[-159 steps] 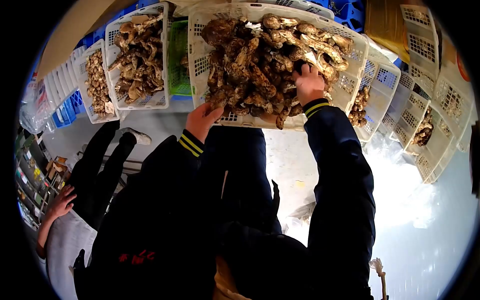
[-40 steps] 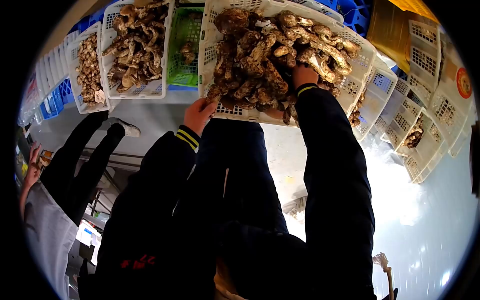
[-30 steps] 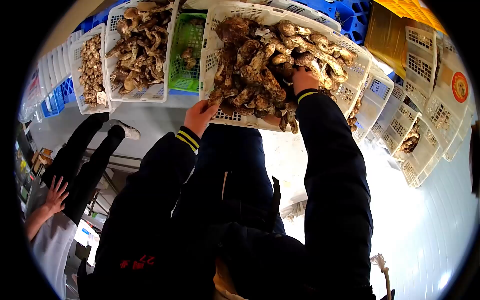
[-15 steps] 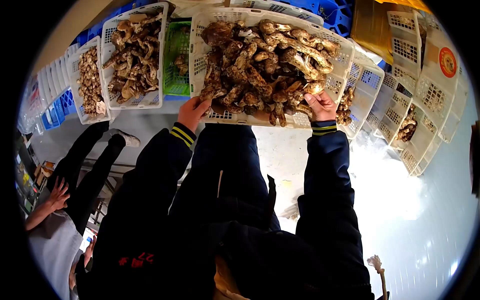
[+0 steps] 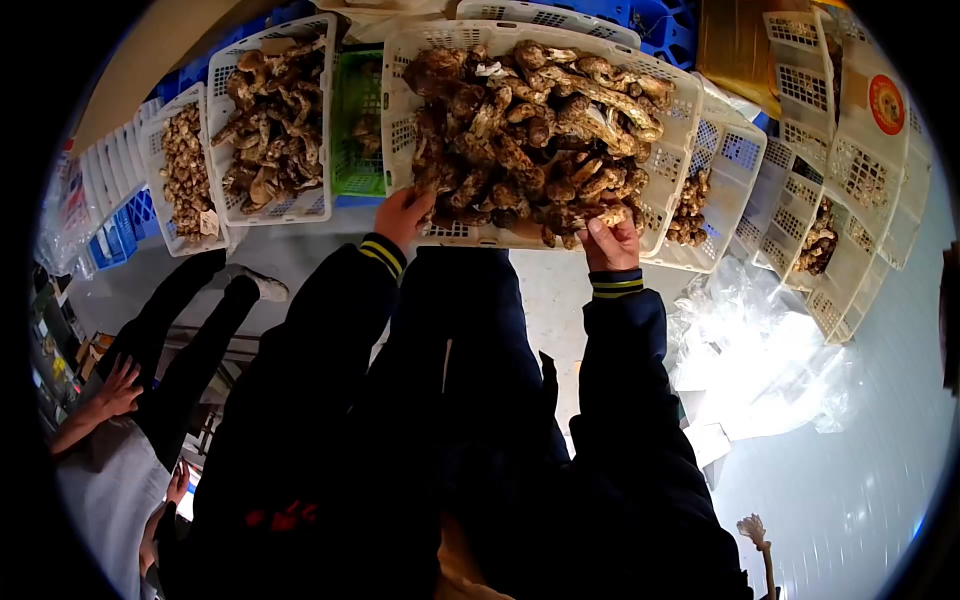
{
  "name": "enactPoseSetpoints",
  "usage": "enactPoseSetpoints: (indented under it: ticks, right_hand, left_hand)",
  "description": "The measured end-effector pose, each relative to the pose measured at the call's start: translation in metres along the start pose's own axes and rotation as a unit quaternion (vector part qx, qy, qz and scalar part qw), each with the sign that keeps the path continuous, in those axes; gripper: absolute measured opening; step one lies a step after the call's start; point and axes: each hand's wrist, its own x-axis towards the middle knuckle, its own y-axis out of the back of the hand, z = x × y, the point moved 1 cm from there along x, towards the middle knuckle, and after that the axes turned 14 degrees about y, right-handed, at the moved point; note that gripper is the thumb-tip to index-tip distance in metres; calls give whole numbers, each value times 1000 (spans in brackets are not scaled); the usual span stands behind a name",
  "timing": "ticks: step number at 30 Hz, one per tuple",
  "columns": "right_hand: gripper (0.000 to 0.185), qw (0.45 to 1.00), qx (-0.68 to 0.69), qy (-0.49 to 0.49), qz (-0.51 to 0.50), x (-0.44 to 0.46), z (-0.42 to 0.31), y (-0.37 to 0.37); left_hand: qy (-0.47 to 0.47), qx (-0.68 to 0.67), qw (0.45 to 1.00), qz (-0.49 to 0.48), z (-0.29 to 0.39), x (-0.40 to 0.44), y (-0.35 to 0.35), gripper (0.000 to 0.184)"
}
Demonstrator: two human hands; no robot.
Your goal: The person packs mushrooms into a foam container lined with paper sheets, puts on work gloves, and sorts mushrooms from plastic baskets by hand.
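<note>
A wide white plastic crate (image 5: 668, 200) is heaped with brown, long-stemmed mushrooms (image 5: 520, 130) that look like matsutake. At its near left corner, my left hand (image 5: 403, 215) is closed at the end of a mushroom (image 5: 428, 165); its fingertips are partly hidden. Near the front edge toward the right, my right hand (image 5: 612, 243) pinches a mushroom (image 5: 590, 214) lying on the heap between thumb and fingers.
Left of the big crate stand a green basket (image 5: 343, 125), a white crate of mushrooms (image 5: 326, 170) and a crate of smaller ones (image 5: 183, 165). More white crates (image 5: 735, 205) line the right, above clear plastic sheeting (image 5: 760, 350). Another person's hand (image 5: 118, 388) shows at far left.
My right hand has shifted left along the front of the crate, onto a mushroom there. My left hand has moved slightly right. The view has shifted slightly.
</note>
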Motion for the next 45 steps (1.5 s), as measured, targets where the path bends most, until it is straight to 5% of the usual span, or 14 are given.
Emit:
enactPoseSetpoints:
  ticks: [3, 7, 13, 17, 20, 25, 29, 30, 35, 37, 39, 41, 42, 45]
  right_hand:
    - [48, 997, 43, 59, -24, 1, 1, -34]
    - [52, 990, 80, 77, -91, -1, -7, -65]
    - [67, 968, 17, 79, -239, -4, -28, -136]
    - [55, 920, -112, 75, -367, -9, -46, -189]
    - [45, 891, -179, 98, -405, -18, -60, -223]
    - [30, 840, -262, 154, -449, -36, -58, -261]
    - [25, 833, -343, 89, -425, -65, -51, -298]
    - [25, 898, -221, 6, -380, -69, -32, -296]
    - [27, 892, -179, -240, -339, -121, 44, -255]
    - [28, 878, -293, -223, -305, -105, 71, -215]
    - [26, 841, -469, -118, -242, -69, 99, -172]
    - [29, 714, -639, 95, -269, -13, 129, -123]
    - [31, 761, -612, 54, -207, -7, 132, -135]
    - [61, 441, -871, 54, -207, 16, 159, -173]
  left_hand:
    - [-69, 133, 989, -15, -4, 35, 12, 43]
    - [-186, 242, 941, 144, 9, -11, -4, 52]
    - [8, -134, 961, -240, 60, -139, -31, 51]
    - [-103, -153, 967, -176, 56, -156, -9, 48]
    - [-305, -175, 933, -81, 56, -185, 13, 44]
    - [-365, -163, 917, -1, 32, -225, 40, 46]
    - [-372, -318, 872, -19, 7, -232, 61, 48]
    - [-366, -317, 874, -38, -1, -232, 60, 44]
    - [-296, -400, 863, -91, -60, -210, 63, 29]
    - [-258, -459, 846, -79, -96, -194, 76, 27]
    - [-252, -446, 857, -51, -127, -188, 99, 24]
    - [-263, -425, 866, -11, -160, -179, 123, 24]
    - [-257, -433, 864, -9, -174, -174, 134, 24]
    - [-235, -464, 854, -14, -205, -170, 162, 25]
